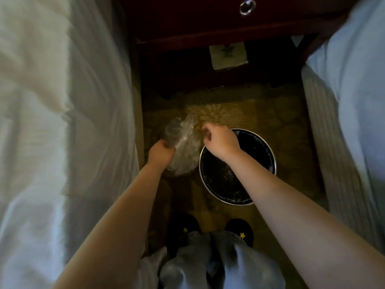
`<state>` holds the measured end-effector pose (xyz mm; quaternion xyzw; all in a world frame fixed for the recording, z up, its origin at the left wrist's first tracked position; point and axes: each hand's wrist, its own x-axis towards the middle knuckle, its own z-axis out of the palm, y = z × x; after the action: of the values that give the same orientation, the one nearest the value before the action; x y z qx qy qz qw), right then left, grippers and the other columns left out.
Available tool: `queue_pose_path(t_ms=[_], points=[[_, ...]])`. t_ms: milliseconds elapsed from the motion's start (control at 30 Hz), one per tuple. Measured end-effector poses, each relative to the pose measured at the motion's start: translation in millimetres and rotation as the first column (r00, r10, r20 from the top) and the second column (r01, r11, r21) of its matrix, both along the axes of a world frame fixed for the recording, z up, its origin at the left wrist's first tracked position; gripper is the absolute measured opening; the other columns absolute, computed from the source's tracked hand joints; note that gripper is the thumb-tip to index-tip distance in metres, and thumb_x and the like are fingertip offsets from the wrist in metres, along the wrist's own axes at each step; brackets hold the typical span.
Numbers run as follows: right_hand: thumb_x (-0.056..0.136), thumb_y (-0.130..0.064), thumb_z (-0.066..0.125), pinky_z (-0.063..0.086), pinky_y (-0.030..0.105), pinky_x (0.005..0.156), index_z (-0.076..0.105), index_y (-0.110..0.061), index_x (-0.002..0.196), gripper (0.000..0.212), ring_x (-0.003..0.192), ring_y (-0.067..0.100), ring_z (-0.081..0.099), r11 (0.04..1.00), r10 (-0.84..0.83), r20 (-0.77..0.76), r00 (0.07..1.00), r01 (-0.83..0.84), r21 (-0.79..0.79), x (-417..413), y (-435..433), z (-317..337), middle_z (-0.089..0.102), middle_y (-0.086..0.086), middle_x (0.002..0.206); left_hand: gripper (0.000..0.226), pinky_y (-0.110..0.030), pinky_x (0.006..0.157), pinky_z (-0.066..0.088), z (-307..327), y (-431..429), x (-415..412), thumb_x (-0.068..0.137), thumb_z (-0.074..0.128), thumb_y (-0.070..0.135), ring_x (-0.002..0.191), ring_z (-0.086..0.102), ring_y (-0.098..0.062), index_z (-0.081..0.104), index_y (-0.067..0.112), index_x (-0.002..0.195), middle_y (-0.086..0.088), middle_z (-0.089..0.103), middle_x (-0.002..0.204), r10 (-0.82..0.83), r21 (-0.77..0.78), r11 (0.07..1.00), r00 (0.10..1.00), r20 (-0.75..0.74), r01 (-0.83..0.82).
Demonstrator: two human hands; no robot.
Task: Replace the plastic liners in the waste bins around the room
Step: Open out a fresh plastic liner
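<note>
A round black waste bin (268,151) with a metal rim stands on the patterned carpet between two beds, and something shiny lines its inside. A crumpled clear plastic liner (185,142) hangs in the air just left of the bin. My left hand (161,153) grips the liner's lower left edge in a fist. Over the bin's far left rim, my right hand (218,140) has its fingers curled at the liner's right edge; whether it actually pinches the plastic is hidden.
White bedding (62,122) fills the left side and a second bed (354,101) the right, leaving a narrow carpet aisle. A dark red nightstand (208,24) with a ring pull stands ahead, a white card (228,56) beneath it. My slippered feet (239,230) stand behind the bin.
</note>
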<state>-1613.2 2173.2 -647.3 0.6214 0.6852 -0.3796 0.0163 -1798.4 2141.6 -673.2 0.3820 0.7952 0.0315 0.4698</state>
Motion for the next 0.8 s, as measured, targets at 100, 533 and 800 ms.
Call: queue_pose_path(t_ms=[100,533,800], points=[[0.093,-0.017,0.056,0.052,0.040,0.086,0.055,-0.027,0.128,0.036,0.106,0.023,0.059,0.986,0.160,0.112,0.981,-0.155,-0.055,-28,30,-29,0.060,0.000,0.121,0.037,-0.036,0.097,0.042,-25,2,-8,0.093,0.056,0.024,0.117,0.053,-0.032,0.056,0.007,0.125,-0.015,0.059,0.126,-0.046,-0.035,0.998,0.999,-0.017,0.045],[0.090,-0.010,0.060,0.046,0.035,0.086,0.050,-0.011,0.135,0.046,0.121,0.031,0.054,0.745,0.667,0.379,0.642,-0.595,-0.302,-92,71,-143,0.051,0.015,0.136,0.057,-0.036,0.099,0.039,-123,12,-25,0.088,0.064,0.027,0.124,0.047,-0.033,0.042,0.012,0.139,-0.015,0.048,0.138,-0.026,-0.003,1.000,0.998,0.055,0.026],[0.086,-0.026,0.069,0.041,0.028,0.071,0.070,-0.017,0.106,0.022,0.097,0.022,0.060,0.905,0.396,0.050,0.917,-0.381,-0.191,-89,81,-82,0.062,0.000,0.098,0.064,-0.035,0.097,0.041,-71,20,-27,0.080,0.072,0.020,0.122,0.048,-0.029,0.044,0.018,0.137,-0.010,0.045,0.135,-0.076,0.188,0.980,0.994,0.081,0.060]])
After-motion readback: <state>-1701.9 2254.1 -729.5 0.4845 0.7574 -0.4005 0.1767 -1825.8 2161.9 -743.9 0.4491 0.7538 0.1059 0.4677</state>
